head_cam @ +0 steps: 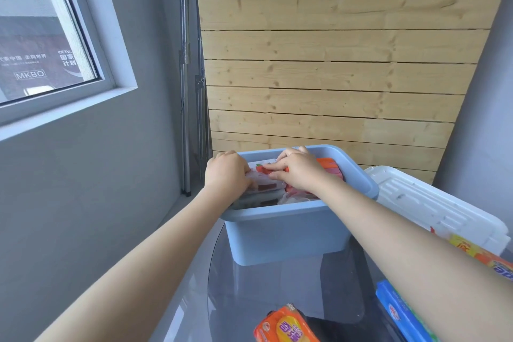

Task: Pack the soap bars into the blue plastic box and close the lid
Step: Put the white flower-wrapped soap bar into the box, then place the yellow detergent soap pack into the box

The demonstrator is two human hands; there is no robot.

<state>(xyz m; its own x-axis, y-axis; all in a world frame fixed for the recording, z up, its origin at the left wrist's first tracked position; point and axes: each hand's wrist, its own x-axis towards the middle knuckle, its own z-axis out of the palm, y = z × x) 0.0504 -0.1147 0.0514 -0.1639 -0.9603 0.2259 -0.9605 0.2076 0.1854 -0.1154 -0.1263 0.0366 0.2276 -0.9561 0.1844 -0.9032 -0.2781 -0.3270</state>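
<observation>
The blue plastic box (280, 233) stands open on a round glass table, with several wrapped soap bars inside. Both hands reach into it. My left hand (226, 172) grips the left edge of a white and red soap pack (263, 179) lying on top. My right hand (298, 171) pinches the same pack from the right. Orange soap bars (331, 165) fill the box's right side. The white lid (433, 203) lies to the right of the box. More soap lies loose on the table: an orange pack (286, 326), a blue pack (402, 314) and a yellow-orange pack (483, 257).
The glass table (277, 291) has its curved edge at the left, with grey floor beyond it. A wooden slat wall (333, 64) rises behind the box. A grey wall with a window (41, 36) is at the left.
</observation>
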